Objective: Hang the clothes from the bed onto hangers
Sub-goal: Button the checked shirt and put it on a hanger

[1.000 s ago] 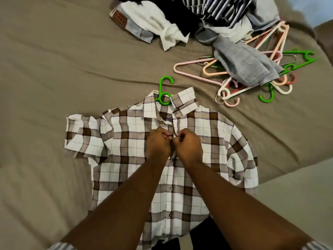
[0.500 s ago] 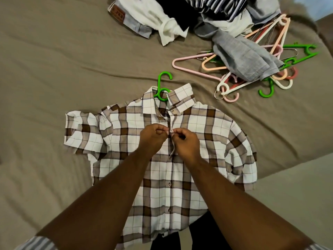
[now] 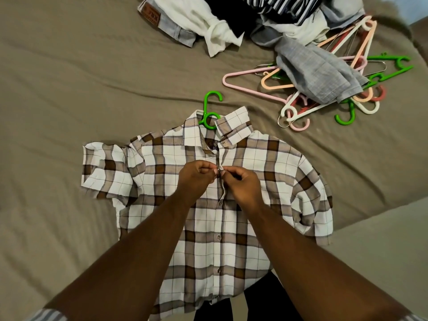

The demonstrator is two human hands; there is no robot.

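Left hand and right hand each pinch the front placket of the plaid shirt, which lies flat on the bed over a green hanger.

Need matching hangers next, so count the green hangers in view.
3. One green hanger sits in the collar of the plaid shirt; a second's hook shows below the grey garment; a third lies at the right edge of the hanger pile. More may hide under it.
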